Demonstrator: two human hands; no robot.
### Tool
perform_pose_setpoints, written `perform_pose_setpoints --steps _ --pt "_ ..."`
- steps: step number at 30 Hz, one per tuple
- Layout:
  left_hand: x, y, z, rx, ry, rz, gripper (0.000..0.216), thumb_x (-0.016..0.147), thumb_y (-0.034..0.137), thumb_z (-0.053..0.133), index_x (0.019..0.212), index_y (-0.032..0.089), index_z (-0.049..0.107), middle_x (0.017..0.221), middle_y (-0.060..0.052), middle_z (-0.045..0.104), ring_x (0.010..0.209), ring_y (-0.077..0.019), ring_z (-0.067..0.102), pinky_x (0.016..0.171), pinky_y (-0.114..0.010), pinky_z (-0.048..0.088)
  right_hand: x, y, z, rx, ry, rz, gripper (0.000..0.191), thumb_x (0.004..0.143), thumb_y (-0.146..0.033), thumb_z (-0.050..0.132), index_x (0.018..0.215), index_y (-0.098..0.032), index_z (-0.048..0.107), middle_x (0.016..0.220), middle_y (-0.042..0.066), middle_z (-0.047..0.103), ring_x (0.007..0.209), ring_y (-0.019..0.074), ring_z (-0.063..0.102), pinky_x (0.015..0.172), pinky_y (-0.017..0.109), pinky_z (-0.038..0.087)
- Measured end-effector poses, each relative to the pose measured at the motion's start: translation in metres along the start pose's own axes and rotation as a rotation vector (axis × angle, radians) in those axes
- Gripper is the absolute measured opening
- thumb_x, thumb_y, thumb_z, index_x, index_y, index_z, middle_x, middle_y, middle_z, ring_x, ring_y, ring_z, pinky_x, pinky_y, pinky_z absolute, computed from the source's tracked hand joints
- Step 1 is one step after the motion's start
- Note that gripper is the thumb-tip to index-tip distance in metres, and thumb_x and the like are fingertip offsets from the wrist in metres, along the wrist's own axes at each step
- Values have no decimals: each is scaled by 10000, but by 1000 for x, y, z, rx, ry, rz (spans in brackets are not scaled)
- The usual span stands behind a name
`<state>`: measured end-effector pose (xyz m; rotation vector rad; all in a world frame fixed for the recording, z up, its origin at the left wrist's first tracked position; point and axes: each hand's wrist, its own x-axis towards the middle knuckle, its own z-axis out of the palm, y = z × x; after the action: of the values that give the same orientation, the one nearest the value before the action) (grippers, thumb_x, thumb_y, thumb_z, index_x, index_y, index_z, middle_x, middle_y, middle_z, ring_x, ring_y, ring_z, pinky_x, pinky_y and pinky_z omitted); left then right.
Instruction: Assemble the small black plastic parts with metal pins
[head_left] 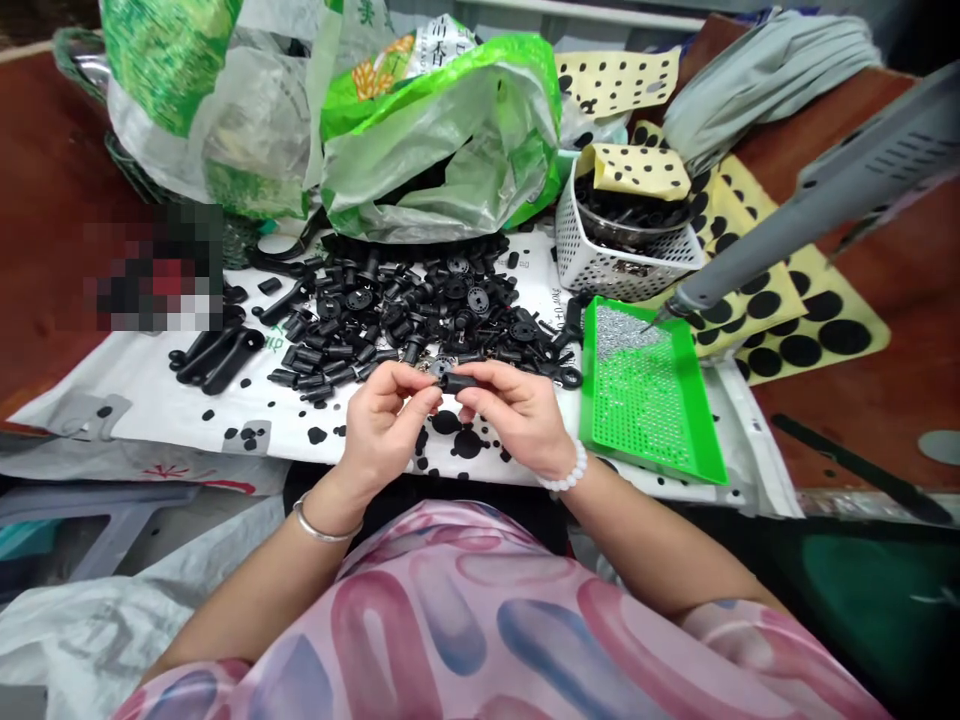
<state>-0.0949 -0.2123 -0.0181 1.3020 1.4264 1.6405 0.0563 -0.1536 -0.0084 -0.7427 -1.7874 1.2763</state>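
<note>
My left hand and my right hand meet at the near edge of a white sheet. Both pinch one small black plastic tube piece between their fingertips. A small silvery bit shows just above it, too small to name. Right behind the hands lies a heap of black plastic parts, tubes and round caps mixed. A metal bangle sits on the left wrist and a white bead bracelet on the right.
A green tray with tiny metal bits lies to the right. Behind it stands a white basket holding a metal bowl. Yellow sheets with black dots, a grey power tool and green-white plastic bags surround the heap.
</note>
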Motion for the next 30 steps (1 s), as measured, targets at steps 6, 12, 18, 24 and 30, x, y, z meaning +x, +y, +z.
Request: perform_pose_setpoints --steps 6,12,18,24,30 --pt "0 -8 -13 173 -85 174 86 742 234 640 789 191 583 759 -22 630 685 -142 598 657 -261 485 2 -4 -3 317 -166 289 264 763 -360 638 921 -149 663 623 -20 600 453 79 561 474 223 498" --pt "-5 -6 -15 76 -116 34 106 767 264 623 789 187 554 704 -7 619 609 -127 602 597 -249 494 -2 -5 0 129 -133 141 203 794 -298 615 953 -177 652 674 -7 609 500 88 562 488 221 495" --pt "-6 4 -6 -84 -65 -117 141 745 256 643 730 169 533 582 18 607 513 -98 579 529 -209 487 -4 1 4 -345 23 -351 194 831 -184 571 1016 -201 628 871 64 638 785 163 606 707 295 518" --pt "-3 6 -6 -260 -79 -280 191 721 280 670 716 157 524 545 27 614 466 -80 565 491 -191 477 -5 11 5 -450 9 -550 224 835 -148 568 1056 -144 605 919 103 649 833 169 616 728 281 519" --pt "2 6 0 -209 -66 -262 234 690 315 690 701 148 527 548 28 591 463 -70 538 473 -183 459 -8 21 11 -108 -2 -92 185 835 -266 574 996 -187 621 830 37 639 599 116 602 548 244 519"
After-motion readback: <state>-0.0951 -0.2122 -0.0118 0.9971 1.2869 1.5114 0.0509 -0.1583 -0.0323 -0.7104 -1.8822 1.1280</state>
